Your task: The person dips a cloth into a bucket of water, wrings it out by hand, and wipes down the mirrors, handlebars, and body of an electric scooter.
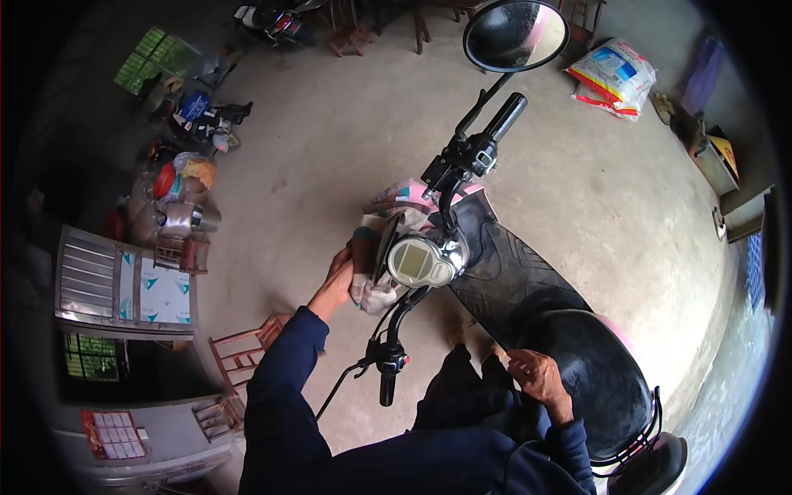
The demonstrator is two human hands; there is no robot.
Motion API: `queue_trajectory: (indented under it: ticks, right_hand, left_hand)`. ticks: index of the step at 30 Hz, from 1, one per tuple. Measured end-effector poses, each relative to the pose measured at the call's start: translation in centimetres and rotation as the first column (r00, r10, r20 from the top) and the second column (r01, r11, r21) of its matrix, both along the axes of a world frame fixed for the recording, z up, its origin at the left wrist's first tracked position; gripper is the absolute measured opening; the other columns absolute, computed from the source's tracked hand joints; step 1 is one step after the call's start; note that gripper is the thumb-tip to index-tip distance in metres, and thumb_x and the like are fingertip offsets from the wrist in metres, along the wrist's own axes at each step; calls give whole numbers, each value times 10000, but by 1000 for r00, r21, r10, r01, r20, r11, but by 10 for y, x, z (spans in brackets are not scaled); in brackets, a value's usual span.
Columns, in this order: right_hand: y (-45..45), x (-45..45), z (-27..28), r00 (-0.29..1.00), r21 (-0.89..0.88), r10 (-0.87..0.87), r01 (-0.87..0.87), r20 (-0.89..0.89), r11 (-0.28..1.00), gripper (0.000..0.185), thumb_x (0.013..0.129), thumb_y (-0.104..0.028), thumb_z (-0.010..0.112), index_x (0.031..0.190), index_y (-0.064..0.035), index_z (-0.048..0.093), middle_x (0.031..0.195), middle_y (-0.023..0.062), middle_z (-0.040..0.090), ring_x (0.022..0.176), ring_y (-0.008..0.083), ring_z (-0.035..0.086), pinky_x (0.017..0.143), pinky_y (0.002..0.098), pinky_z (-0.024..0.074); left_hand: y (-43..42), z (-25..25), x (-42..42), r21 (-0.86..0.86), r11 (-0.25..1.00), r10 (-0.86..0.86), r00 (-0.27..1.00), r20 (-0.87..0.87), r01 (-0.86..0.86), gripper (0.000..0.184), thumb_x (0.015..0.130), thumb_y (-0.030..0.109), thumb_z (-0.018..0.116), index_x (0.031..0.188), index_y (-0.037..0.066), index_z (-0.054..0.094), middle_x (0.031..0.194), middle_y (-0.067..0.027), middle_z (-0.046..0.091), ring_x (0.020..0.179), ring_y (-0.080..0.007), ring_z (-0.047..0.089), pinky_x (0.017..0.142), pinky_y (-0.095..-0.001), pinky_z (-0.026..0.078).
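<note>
An electric scooter stands before me, with a round dash display (421, 261), black handlebar grips and a dark seat (582, 371). My left hand (337, 279) reaches to the scooter's front and is closed on a checked cloth (375, 294) in beige, brown and pink. The cloth lies against the front panel, around the headlight area; some of my left fingers are hidden behind it. My right hand (538, 375) is at the seat's front edge, by my leg, with its fingers curled in and nothing visible in them. Above the right grip (505, 117) rises a round mirror (516, 35).
Full white sacks (612, 76) lie on the concrete floor (330, 132) at the upper right. Motorbikes (276, 23) and piled household items (186, 177) line the left wall. A wooden chair (239, 356) is near my left arm. The left brake lever (342, 384) juts out.
</note>
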State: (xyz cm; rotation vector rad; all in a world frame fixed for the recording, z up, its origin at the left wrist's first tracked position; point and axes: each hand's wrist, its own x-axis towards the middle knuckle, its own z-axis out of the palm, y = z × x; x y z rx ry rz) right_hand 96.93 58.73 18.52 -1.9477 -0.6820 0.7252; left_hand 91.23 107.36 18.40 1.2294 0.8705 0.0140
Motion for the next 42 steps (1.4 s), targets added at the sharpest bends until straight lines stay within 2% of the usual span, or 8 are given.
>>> queue_trajectory:
  ticks: [6,8,16,23,29,36,39,42]
  right_hand:
    - [20,-27,-20,989,-52,102,-97,105,994,221,835,-137,670,1040,-60,698,897,108,726,791,267,718,696,357,570]
    - [36,-37,-19,989,-64,121,-116,83,991,236,839,-164,687,1057,-76,686,909,99,727,805,275,713,715,364,567]
    - [113,-108,-31,962,55,140,-131,-233,990,736,899,-440,706,1469,-78,414,1241,225,630,1136,337,637,943,400,512]
    - [164,-171,-19,843,154,92,-11,-531,988,1011,879,-390,764,1555,11,128,1381,195,518,1202,298,572,1016,400,454]
    - [176,-211,-58,988,32,-27,32,-155,999,845,945,-428,649,1508,21,209,1165,299,624,1085,418,636,915,428,498]
    - [178,-224,-53,964,57,-178,192,-199,980,696,969,-446,602,1433,19,371,1094,277,663,1035,418,654,859,455,504]
    - [181,-234,-60,947,38,-211,227,-243,973,636,976,-465,581,1378,11,452,1020,249,689,1004,398,668,849,445,509]
    - [186,-241,-70,930,20,-294,305,-220,952,603,981,-486,565,1319,12,513,981,228,698,966,368,684,837,427,513]
  left_hand:
    - [-1,71,52,418,899,-232,952,198,132,327,966,221,603,1228,26,609,1124,-67,671,988,-150,645,843,-287,527]
    - [1,65,66,769,577,-411,911,-19,277,394,937,293,619,1210,8,602,1067,-173,698,990,-266,673,841,-365,514]
    - [-22,66,53,840,491,-401,916,-16,230,407,930,320,604,1220,34,589,1148,-223,663,1076,-397,633,902,-428,499]
    - [-20,35,23,704,694,-386,904,186,152,388,959,258,588,1263,17,576,1186,-160,649,1101,-282,617,922,-369,483]
    - [-20,-7,-9,291,945,-232,929,288,146,301,967,212,599,1220,54,561,992,-54,659,814,-131,654,698,-310,557]
    - [-31,-42,-64,-83,945,-287,923,257,316,329,994,327,552,1226,95,580,1112,-15,638,941,-110,618,806,-308,523]
    - [-22,-41,-82,199,880,-468,858,213,431,340,933,332,606,1117,47,629,1025,-82,668,940,-182,633,797,-346,511]
    - [-26,-10,-90,660,543,-662,748,-43,519,374,859,338,657,1017,-1,649,921,-213,690,914,-348,666,803,-404,504]
